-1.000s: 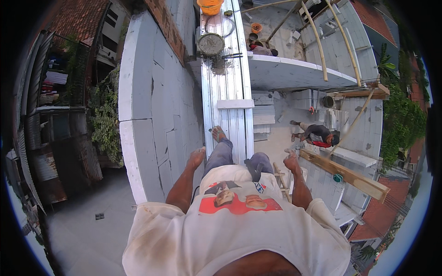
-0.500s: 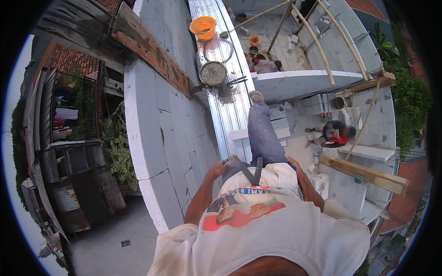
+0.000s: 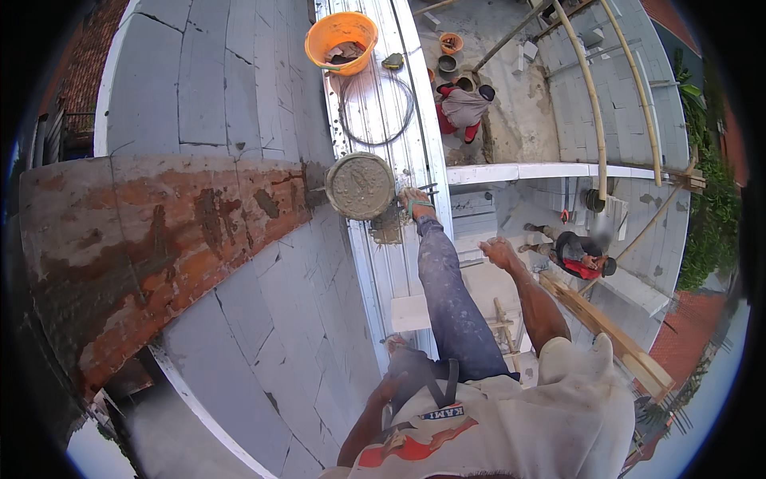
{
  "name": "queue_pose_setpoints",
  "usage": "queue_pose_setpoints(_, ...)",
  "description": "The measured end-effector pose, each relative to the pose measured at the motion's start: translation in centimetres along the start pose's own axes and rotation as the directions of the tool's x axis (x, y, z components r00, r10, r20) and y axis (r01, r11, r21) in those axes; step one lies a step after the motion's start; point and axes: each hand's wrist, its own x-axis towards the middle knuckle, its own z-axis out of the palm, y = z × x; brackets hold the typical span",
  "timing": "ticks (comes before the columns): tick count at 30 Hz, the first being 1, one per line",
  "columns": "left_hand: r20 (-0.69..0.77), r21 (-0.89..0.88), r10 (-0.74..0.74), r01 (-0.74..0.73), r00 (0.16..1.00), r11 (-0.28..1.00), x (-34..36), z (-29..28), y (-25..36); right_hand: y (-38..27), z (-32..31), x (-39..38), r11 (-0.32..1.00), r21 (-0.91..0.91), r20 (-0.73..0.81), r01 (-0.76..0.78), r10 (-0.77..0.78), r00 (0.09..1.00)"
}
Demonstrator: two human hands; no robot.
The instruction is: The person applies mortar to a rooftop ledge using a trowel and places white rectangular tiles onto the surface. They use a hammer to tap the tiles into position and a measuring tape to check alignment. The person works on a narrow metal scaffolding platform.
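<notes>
From my remote seat I see the wearer in a loose, off-white shirt (image 3: 550, 407) — creased, smudged with grime, its right sleeve (image 3: 586, 363) short and wide. The front carries a print (image 3: 419, 445) with a red field, and a small blue strip (image 3: 443, 413) with pale lettering. A dark strap (image 3: 452, 383) shows at the waist. I make out long, faded blue-purple trousers (image 3: 455, 295), speckled with whitish marks — and open footwear (image 3: 420, 204) with a greenish band. The right hand (image 3: 500, 253) is bare.
</notes>
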Motion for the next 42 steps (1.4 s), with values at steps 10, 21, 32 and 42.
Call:
queue_pose_setpoints(10, -0.098, 0.159, -0.483, 0.492, 0.87, 0.856, 6.7, 7.1, 10.6, -14.3, -8.8, 47.7, 0.837, -0.5, -0.037, 0.222, -0.277, 0.96)
queue_pose_setpoints(21, -0.172, 0.141, -0.478, 0.502, 0.861, 0.853, 14.0, 4.4, 23.3, -25.7, -14.0, 76.3, 0.437, -0.854, -0.113, 0.284, -0.687, 0.718)
queue_pose_setpoints(32, -0.163, 0.055, -0.457, 0.47, 0.875, 0.881, 15.9, 4.3, 25.8, -30.9, -10.6, 74.0, 0.306, -0.946, -0.042, 0.11, -0.45, 0.892)
queue_pose_setpoints(42, -0.21, 0.065, -0.307, 0.327, 0.928, 0.943, 13.1, 3.2, 24.7, -21.1, -20.7, 59.5, 0.738, -0.658, -0.206, -0.149, 0.013, 0.978)
